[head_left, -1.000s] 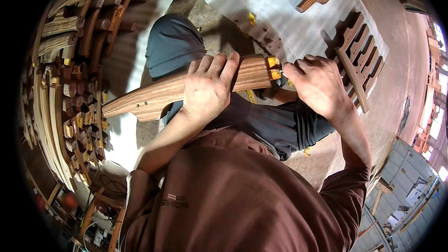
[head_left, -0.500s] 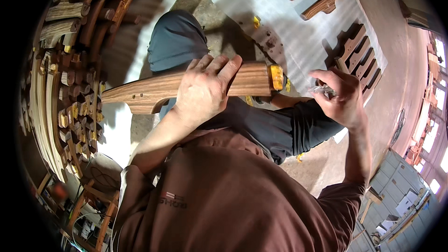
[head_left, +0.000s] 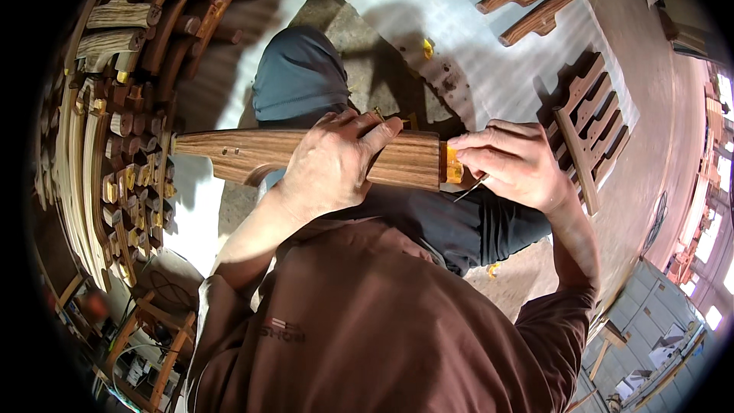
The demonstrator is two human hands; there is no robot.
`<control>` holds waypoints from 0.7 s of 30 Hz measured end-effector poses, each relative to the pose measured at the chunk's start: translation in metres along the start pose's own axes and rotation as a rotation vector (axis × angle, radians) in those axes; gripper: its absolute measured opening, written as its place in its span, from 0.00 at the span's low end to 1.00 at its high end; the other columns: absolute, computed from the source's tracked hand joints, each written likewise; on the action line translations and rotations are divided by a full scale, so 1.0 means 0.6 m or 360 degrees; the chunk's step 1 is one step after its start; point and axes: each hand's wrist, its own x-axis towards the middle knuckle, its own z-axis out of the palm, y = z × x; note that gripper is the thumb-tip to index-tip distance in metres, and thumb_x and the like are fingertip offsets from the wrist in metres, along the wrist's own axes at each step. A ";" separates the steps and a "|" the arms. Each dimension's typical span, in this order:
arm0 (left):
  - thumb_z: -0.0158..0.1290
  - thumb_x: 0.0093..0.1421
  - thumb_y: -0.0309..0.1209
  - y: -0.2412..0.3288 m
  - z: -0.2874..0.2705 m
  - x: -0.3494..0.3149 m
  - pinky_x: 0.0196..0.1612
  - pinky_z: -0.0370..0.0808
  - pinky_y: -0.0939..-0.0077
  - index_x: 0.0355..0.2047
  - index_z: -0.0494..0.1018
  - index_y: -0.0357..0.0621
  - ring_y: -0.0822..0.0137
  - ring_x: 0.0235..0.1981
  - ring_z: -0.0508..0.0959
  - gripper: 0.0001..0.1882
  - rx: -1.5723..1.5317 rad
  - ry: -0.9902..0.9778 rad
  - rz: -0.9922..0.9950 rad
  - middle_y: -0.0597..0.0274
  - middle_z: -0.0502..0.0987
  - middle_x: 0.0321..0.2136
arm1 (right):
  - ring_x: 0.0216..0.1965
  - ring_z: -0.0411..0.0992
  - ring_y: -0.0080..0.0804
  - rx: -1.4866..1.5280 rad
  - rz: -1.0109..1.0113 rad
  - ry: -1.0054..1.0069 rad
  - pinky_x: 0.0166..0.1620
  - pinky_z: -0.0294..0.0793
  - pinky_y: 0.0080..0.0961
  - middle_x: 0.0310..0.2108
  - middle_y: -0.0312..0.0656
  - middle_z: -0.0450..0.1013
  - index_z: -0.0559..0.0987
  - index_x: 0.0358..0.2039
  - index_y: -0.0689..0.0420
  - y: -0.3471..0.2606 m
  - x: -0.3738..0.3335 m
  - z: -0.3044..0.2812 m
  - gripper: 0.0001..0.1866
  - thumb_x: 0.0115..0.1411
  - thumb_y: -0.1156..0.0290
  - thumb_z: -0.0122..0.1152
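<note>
A long, shaped brown wooden piece [head_left: 409, 159] lies across my lap, with a curved cut-out and two small holes toward its narrower left end. My left hand [head_left: 329, 162] is wrapped over its middle, thumb and fingers gripping it. Yellow tape [head_left: 452, 172] covers the blunt right end. There my right hand [head_left: 511, 164] is closed, its fingertips at the tape. A thin pointed metal tool [head_left: 470, 188] sticks out from under those fingers, tip toward my lap; its handle is hidden in the hand.
On the left stands a big stack of wooden pieces [head_left: 115, 183], several taped yellow. A white sheet [head_left: 390, 0] on the floor ahead bears several similar brown pieces [head_left: 539, 17]. Notched wooden pieces [head_left: 585, 126] stand at its right edge. Yellow scraps [head_left: 427, 48] lie on the floor.
My right hand has moved left from beside the sheet to the taped end, and the thin tool now shows. The wooden piece has tilted nearly level, its right end lower, still under my left hand.
</note>
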 end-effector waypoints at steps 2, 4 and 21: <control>0.55 0.43 0.22 -0.001 0.002 0.000 0.52 0.74 0.62 0.52 0.73 0.40 0.52 0.44 0.77 0.31 0.0021 0.0009 0.0077 0.51 0.78 0.42 | 0.24 0.76 0.28 0.0021 0.0049 0.0031 0.25 0.74 0.22 0.31 0.39 0.79 0.79 0.27 0.61 -0.003 0.001 0.004 0.12 0.40 0.86 0.66; 0.55 0.43 0.23 -0.002 0.009 -0.003 0.52 0.74 0.62 0.52 0.73 0.41 0.52 0.44 0.77 0.30 0.0052 0.0048 0.0102 0.51 0.77 0.42 | 0.24 0.76 0.29 0.0068 0.0122 0.0033 0.25 0.74 0.23 0.28 0.38 0.78 0.79 0.27 0.62 0.002 -0.007 0.012 0.12 0.40 0.86 0.66; 0.61 0.39 0.25 0.006 0.011 0.020 0.50 0.72 0.54 0.52 0.71 0.43 0.47 0.44 0.75 0.35 0.0066 0.0387 0.0024 0.50 0.75 0.39 | 0.36 0.72 0.17 0.0606 0.1332 0.0387 0.41 0.73 0.20 0.31 0.30 0.75 0.79 0.38 0.59 0.034 -0.042 0.067 0.09 0.57 0.75 0.62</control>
